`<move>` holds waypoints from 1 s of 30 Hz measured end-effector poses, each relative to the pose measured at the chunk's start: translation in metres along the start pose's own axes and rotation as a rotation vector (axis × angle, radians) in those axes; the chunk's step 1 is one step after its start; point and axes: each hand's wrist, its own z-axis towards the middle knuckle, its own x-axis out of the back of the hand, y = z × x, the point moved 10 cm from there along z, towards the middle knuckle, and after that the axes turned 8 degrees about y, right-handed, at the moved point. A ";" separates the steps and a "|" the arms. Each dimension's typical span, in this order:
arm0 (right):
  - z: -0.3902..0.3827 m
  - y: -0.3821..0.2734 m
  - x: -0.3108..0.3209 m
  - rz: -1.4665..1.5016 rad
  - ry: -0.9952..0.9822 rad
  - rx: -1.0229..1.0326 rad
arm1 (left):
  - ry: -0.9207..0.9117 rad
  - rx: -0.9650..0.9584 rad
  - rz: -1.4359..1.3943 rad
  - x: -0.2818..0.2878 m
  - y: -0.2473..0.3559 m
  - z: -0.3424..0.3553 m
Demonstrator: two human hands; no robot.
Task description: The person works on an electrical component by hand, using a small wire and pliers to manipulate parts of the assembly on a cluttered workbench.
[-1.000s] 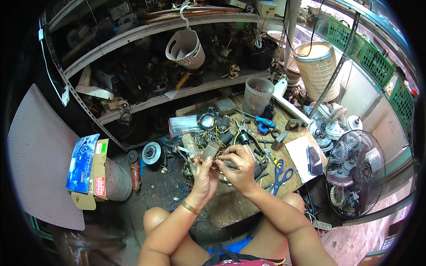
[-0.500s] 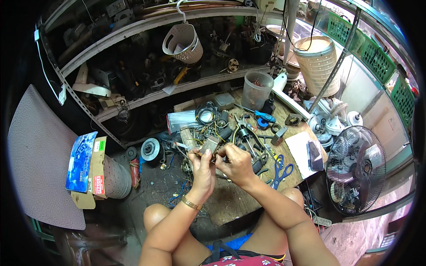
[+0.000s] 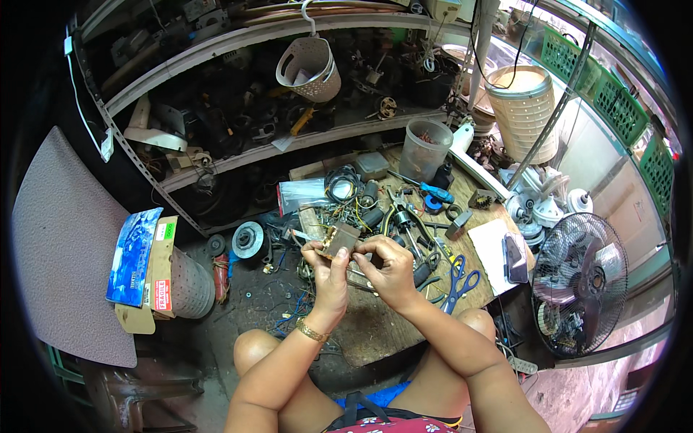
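A small boxy electrical part (image 3: 342, 239), brownish grey with brass-coloured contacts along one side, is held up over the near side of the work board. My left hand (image 3: 330, 278) grips it between thumb and fingers from below left. At its lower right edge, my right hand (image 3: 390, 268) is closed in a pinch against it; whatever sits between those fingertips is hidden. Beyond both hands lies a heap of wires and small parts (image 3: 354, 206). Pliers (image 3: 399, 209) rest just past my right hand, and blue-handled scissors (image 3: 458, 285) lie to its right.
The wooden board (image 3: 382, 328) carries a clear tub (image 3: 426, 150), a blue-handled tool (image 3: 437, 193) and a phone (image 3: 515, 258) on paper. A fan (image 3: 582, 285) stands at right. Left are a round metal part (image 3: 248, 240) and an open carton (image 3: 160, 270). Shelves (image 3: 260, 155) run behind.
The boxy part has been turned in my left hand, so its brass contacts now show. My right hand stays pinched beside it. The whole view has shifted slightly.
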 end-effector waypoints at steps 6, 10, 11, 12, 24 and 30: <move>-0.003 0.001 0.001 0.072 -0.027 -0.038 | -0.051 -0.233 0.279 -0.015 0.022 -0.012; 0.001 -0.009 0.001 0.127 -0.007 0.001 | -0.003 -0.079 0.086 -0.005 0.009 -0.006; 0.001 -0.012 -0.004 0.047 -0.059 0.028 | -0.003 -0.080 0.086 -0.004 0.009 -0.005; 0.001 -0.014 -0.010 -0.033 -0.111 0.056 | 0.017 -0.027 0.037 -0.006 0.011 -0.005; 0.043 -0.010 0.012 -0.006 -0.236 -0.002 | -0.284 -0.026 0.442 -0.017 0.012 0.007; 0.040 -0.007 -0.001 0.017 -0.368 0.027 | -0.316 0.091 0.391 -0.012 -0.006 0.006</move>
